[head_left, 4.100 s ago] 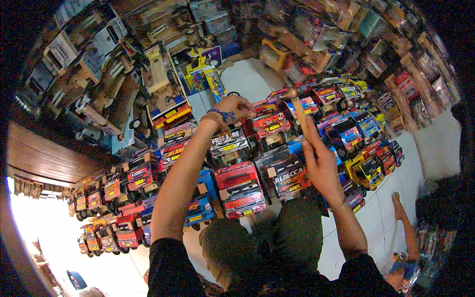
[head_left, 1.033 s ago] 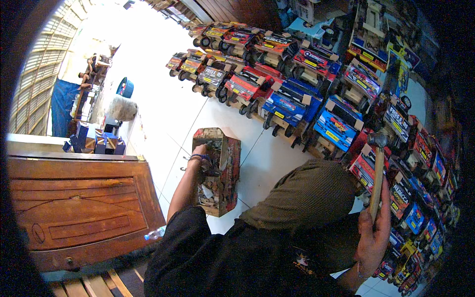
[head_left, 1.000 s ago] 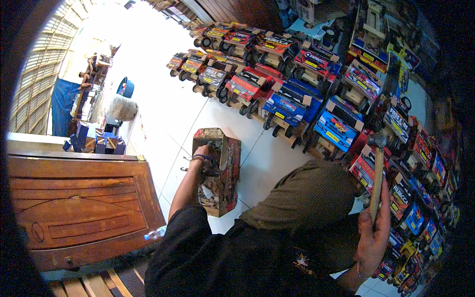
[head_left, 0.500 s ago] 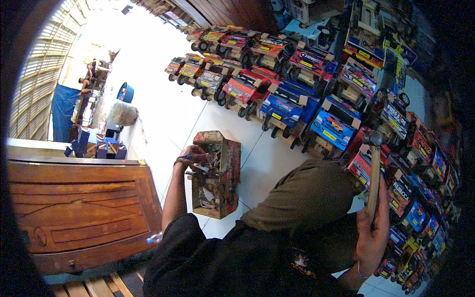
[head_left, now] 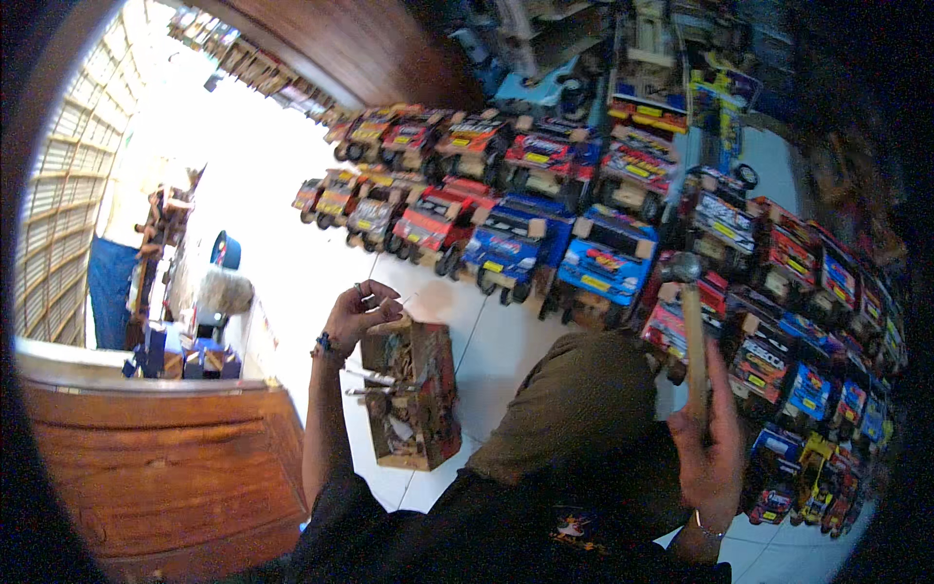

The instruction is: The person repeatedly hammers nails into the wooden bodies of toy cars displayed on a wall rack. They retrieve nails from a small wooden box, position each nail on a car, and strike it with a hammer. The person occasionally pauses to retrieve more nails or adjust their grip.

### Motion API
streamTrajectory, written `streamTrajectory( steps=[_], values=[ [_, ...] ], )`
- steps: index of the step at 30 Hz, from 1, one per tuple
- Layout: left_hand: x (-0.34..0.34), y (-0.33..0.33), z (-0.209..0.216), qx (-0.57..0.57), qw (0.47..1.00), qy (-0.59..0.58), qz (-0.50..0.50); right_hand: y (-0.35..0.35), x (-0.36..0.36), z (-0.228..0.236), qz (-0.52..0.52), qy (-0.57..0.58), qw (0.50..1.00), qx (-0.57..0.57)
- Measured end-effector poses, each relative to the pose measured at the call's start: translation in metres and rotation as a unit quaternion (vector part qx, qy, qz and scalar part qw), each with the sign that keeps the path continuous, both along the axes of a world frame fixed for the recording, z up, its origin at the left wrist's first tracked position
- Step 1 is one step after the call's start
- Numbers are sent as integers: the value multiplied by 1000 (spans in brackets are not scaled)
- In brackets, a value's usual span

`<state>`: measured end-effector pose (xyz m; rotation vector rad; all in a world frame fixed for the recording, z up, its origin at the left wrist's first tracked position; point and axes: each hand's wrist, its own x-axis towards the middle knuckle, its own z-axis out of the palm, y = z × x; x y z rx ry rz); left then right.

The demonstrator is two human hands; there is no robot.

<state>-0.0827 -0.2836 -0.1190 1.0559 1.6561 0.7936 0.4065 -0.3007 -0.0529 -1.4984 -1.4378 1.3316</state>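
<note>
My left hand (head_left: 358,319) hovers at the far end of a worn wooden box (head_left: 445,399), its fingertips pinched together. Whatever lies between them is too small to make out. Inside the box is a jumble of small pieces and scraps (head_left: 401,428), with thin tools sticking out over its left side. My right hand (head_left: 713,457) is wrapped round the wooden handle of a hammer (head_left: 695,341), held upright with its dark metal head on top. Just beyond the hammer stand colourful toy trucks (head_left: 603,255) with black wheels.
Rows of toy trucks (head_left: 506,245) run from the far middle to the right across white floor tiles (head_left: 501,336). A panelled wooden door (head_left: 165,467) is at the lower left. Beyond it are a blue tub (head_left: 226,250) and people (head_left: 161,219) in the distance. My bent knee (head_left: 584,399) rises beside the box.
My left hand has come up out of the box, its fingertips now pinched above the far end. The hammer stays in my right hand. The whole view has shifted slightly.
</note>
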Motion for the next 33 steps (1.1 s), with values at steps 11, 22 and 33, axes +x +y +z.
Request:
streamTrajectory(
  steps=[11,22,33],
  values=[
    [245,106,75,122,917,-129,-358,9,16,3,-89,13,985,150],
    [344,93,89,348,774,-36,-528,-4,30,6,-278,79,946,145],
    [332,77,78,388,756,6,-528,-2,26,-2,-230,22,955,188]
  ],
)
